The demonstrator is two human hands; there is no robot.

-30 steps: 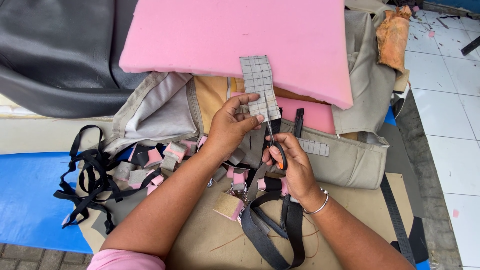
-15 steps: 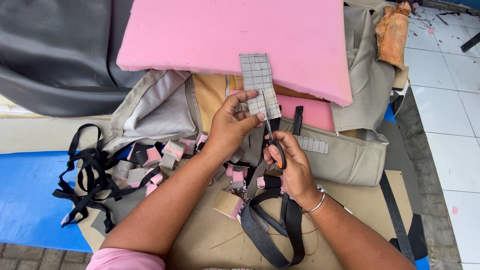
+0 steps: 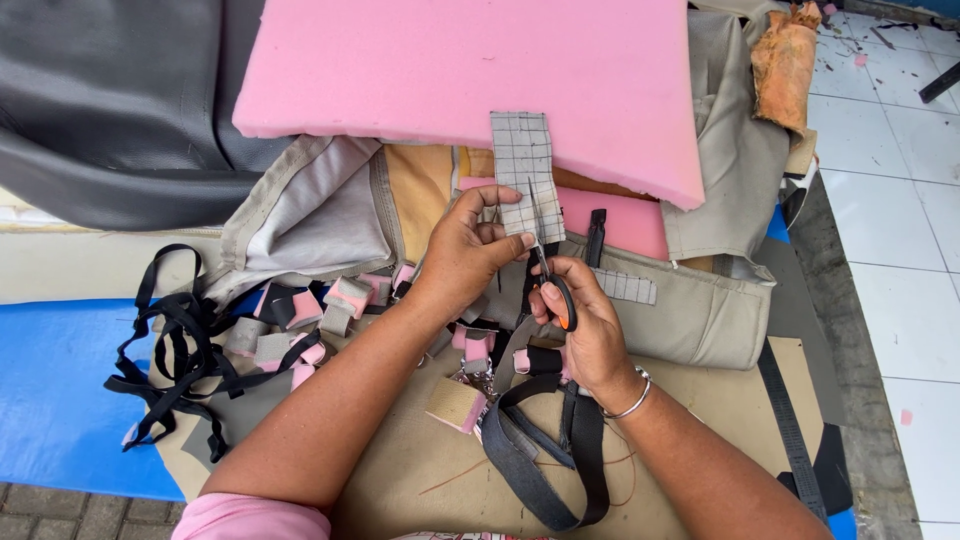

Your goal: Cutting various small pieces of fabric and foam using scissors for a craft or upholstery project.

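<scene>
My left hand (image 3: 468,252) pinches the lower edge of a grey gridded fabric strip (image 3: 523,165) and holds it upright over the work. My right hand (image 3: 585,325) grips orange-handled scissors (image 3: 553,280), their blades running up into the strip from below. Both hands hover above a beige fabric cover (image 3: 690,310) and black webbing straps (image 3: 545,440).
A thick pink foam slab (image 3: 450,70) lies behind the hands. Cut pink-and-grey foam pieces (image 3: 340,300) and tangled black straps (image 3: 170,350) lie left. Dark leatherette (image 3: 110,100) is at the far left, blue sheet (image 3: 50,390) below it, white tiled floor (image 3: 900,200) right.
The scissor blades have moved further up into the gridded strip. Both hands hold nearly the same place.
</scene>
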